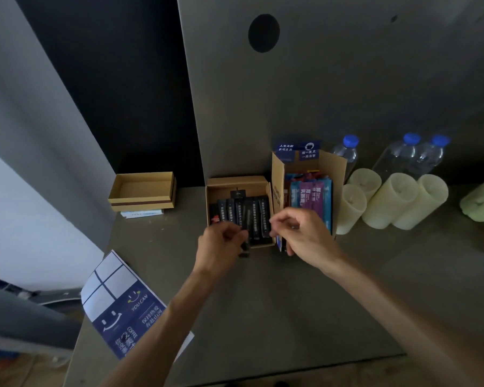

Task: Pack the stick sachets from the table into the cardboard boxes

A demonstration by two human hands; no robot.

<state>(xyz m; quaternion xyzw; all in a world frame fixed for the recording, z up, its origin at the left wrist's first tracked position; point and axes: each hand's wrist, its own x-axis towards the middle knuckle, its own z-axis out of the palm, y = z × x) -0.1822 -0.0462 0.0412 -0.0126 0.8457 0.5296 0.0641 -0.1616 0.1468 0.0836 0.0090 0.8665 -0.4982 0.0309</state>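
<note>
Black stick sachet (pixel 246 248) pinched by left hand (pixel 221 244); right hand (pixel 299 233) grip unclear; leaflet (pixel 118 311): "YOU CAN".

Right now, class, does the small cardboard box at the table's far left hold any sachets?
No, the small cardboard box shows only its bare inner floor.

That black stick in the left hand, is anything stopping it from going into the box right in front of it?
Nothing visible does. The left hand pinches the black sachet at the near edge of the open box, where other black sachets lie in a row. The right hand is at the box's right corner.
</note>
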